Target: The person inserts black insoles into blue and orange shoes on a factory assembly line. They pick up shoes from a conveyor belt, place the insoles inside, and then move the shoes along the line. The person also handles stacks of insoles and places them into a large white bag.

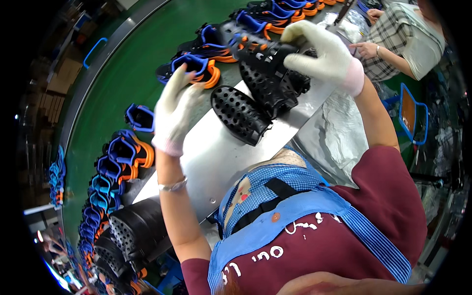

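Apron, blue, part checked: worn over a maroon shirt, on the body side of both hands.

Boot-like pieces, black, perforated at the ends: beside the left forearm, well behind the left hand.

Bench, bare metal: below and between the hands, running slantwise.

Sheeting, silvery, crumpled: beside the bench, behind the right hand.

Left hand, white glove, pink cuff, metal band at the wrist: raised, fingers spread, holding nothing.

Perforated piece, black, rounded: on the bench, between the hands, apart from the left.

Second perforated piece, black: just beside the first, on its right-hand side, nearer the right hand.

Right hand, matching glove: thumb and fingers parted in a curve around a gap; contact with the dark items beside it cannot be told.

Dark item, orange specks, blurred: just left of the right hand's fingertips; exact form unclear.

Shoe, blue lining, orange sole: just past the left fingertips.

Shoe row, same colouring: left of the left hand, on a green belt; more shoes beyond both hands.

Co-worker, plaid garment: beyond the right hand.
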`<state>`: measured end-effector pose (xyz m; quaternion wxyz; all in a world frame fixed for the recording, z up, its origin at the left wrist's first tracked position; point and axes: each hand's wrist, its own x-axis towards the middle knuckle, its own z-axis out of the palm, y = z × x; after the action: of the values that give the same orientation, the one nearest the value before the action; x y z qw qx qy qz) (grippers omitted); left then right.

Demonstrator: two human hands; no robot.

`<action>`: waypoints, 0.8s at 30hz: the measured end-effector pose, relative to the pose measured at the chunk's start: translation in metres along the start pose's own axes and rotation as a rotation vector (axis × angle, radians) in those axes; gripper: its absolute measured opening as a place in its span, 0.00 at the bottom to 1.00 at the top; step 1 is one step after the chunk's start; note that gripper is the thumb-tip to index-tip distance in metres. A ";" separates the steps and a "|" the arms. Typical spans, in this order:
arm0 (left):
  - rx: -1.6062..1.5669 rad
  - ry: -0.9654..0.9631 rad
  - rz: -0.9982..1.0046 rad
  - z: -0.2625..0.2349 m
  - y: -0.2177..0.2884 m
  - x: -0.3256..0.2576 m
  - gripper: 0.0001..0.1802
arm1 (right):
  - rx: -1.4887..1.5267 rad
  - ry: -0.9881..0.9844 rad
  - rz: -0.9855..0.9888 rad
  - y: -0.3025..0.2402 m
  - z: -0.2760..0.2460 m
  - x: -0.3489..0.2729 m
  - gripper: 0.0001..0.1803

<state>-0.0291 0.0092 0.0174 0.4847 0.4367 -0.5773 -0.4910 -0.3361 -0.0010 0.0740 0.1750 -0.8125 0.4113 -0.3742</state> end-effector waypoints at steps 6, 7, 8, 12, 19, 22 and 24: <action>-0.745 -0.196 -0.001 0.014 -0.006 0.003 0.30 | -0.082 -0.176 -0.302 -0.041 0.052 0.031 0.21; -0.764 -0.197 0.004 0.007 -0.013 0.006 0.28 | -0.074 -0.181 -0.308 -0.042 0.057 0.035 0.21; -0.761 -0.186 0.004 0.001 -0.019 0.004 0.28 | -0.136 -0.257 -0.228 -0.043 0.062 0.039 0.22; -0.587 -0.025 0.034 -0.014 -0.036 0.002 0.27 | -0.234 -0.410 -0.077 -0.043 0.080 0.055 0.22; -0.776 -0.020 0.032 -0.015 -0.056 0.028 0.25 | -0.267 -0.302 -0.179 -0.026 0.103 0.079 0.16; -0.828 -0.048 -0.120 -0.015 -0.070 0.044 0.25 | -0.249 -0.357 -0.140 -0.012 0.103 0.092 0.17; -0.553 -0.076 -0.176 -0.016 -0.075 0.055 0.21 | -0.355 -0.383 -0.173 0.002 0.098 0.104 0.17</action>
<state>-0.0197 -0.0571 -0.0489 0.5188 0.3180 -0.3992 -0.6859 -0.2238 -0.0878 0.0564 0.0720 -0.9185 0.3590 -0.1493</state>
